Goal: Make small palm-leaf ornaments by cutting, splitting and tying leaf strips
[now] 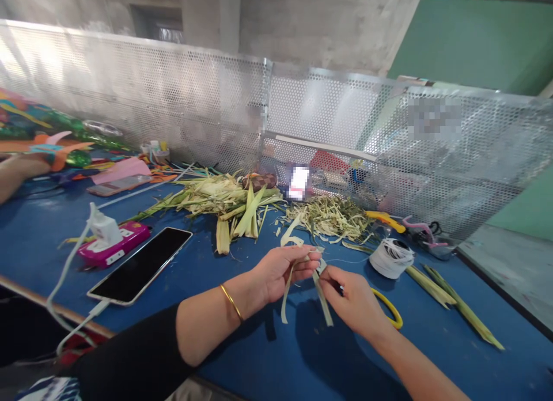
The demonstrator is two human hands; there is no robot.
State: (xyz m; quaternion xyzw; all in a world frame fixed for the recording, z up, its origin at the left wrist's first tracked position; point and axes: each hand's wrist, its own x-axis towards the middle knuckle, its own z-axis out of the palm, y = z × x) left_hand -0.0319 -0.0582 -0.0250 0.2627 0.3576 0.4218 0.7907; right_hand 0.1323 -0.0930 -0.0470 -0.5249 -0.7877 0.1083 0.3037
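Pale, flat leaf strips hang in loops and loose ends between my two hands, above the blue table. My left hand, below a gold bangle, is closed on the strips with thumb against fingers. Close on its right, my right hand pinches a strip near where the pieces meet. A thin white thread seems to run from there toward a spool of white string. Under my right wrist lies something with a yellow loop handle, partly hidden.
Behind my hands lie a heap of leaves and a pile of shredded strips. Leaf stalks lie at right. A charging phone and pink power strip are at left. A perforated metal screen borders the table; another person's hand is far left.
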